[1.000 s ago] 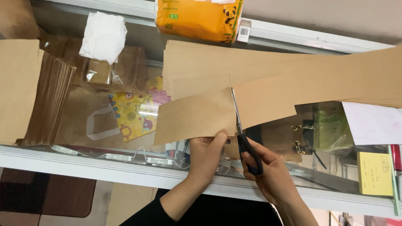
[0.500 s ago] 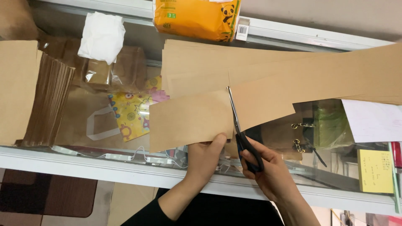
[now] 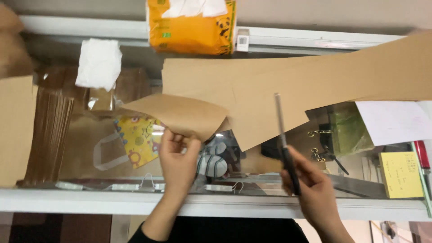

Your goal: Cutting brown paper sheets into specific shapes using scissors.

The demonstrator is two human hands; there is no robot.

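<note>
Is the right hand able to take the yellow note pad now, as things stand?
Probably not at once: the right hand holds closed scissors, so its fingers are busy. The yellow note pad lies close to its right with nothing between them.

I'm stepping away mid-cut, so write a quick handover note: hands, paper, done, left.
Left hand pinches the cut-off brown paper piece, lifted clear.
Right hand holds the scissors, blades shut, pointing up over the big brown sheet.
The sheet lies across the glass counter, under the orange tissue pack.
Done: one piece cut free.
Left: the rest of the sheet is uncut.
</note>
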